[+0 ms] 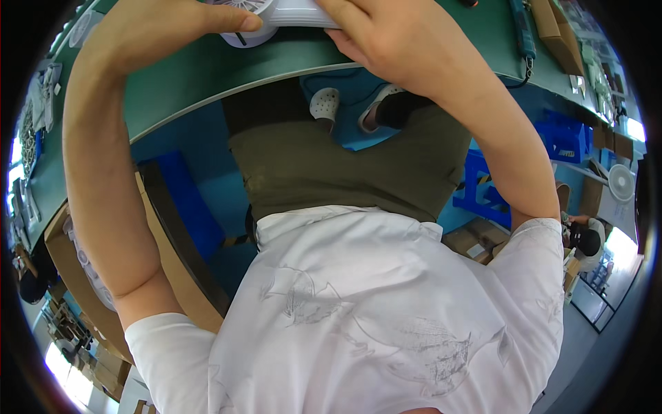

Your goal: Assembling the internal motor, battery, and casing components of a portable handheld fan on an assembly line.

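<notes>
A small white fan [276,17] with a round grille lies at the near edge of the green table [186,79], at the top of the view. My left hand [172,24] grips its round head, thumb pressed along the white housing. My right hand [383,34] covers the other end of the white body and holds it. Most of the fan is cut off by the top edge or hidden under my hands.
Below the table edge are my olive shorts, white shirt and white shoes [324,103] on a blue floor. A cardboard box [172,248] stands at my left, blue crates [562,141] at the right. A blue tool [524,31] and boxes lie on the table's right part.
</notes>
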{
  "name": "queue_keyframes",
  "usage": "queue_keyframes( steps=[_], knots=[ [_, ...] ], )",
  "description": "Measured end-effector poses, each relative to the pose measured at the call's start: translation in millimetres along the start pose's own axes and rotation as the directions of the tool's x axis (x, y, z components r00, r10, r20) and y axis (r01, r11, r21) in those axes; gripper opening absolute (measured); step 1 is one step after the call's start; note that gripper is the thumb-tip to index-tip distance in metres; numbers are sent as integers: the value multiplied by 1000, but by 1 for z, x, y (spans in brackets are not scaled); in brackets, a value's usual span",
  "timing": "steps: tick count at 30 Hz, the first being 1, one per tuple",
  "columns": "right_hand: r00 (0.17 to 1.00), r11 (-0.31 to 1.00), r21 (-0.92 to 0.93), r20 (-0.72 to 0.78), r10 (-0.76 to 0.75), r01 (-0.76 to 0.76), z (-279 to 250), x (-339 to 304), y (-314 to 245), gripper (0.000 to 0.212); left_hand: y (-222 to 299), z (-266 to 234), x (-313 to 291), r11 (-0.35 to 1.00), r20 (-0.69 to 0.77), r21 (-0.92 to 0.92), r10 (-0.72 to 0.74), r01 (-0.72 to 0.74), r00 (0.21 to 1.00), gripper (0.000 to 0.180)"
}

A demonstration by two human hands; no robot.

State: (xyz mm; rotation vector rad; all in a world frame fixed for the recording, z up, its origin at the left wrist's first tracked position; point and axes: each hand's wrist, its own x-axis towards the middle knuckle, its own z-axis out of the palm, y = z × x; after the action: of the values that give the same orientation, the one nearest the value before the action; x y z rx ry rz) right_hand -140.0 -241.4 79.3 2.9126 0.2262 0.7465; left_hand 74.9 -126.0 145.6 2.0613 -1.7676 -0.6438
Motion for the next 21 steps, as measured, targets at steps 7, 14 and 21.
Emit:
queue_keyframes(
  steps=[7, 14, 21],
  knots=[
    [925, 866, 375, 309, 221, -332, -21, -2, 34, 67, -1, -1, -4, 999, 12, -4, -45, 45, 999, 62],
    [679, 467, 506, 638, 363, -725, -9, 1, 65, 44, -49, 13, 0, 999, 77, -13, 40, -39, 996, 65],
    [495, 380, 387, 833, 247, -840, 0, 27, 81, 43, -55, 16, 0, 994, 11, -45, 102, -101, 995, 66]
  ],
)
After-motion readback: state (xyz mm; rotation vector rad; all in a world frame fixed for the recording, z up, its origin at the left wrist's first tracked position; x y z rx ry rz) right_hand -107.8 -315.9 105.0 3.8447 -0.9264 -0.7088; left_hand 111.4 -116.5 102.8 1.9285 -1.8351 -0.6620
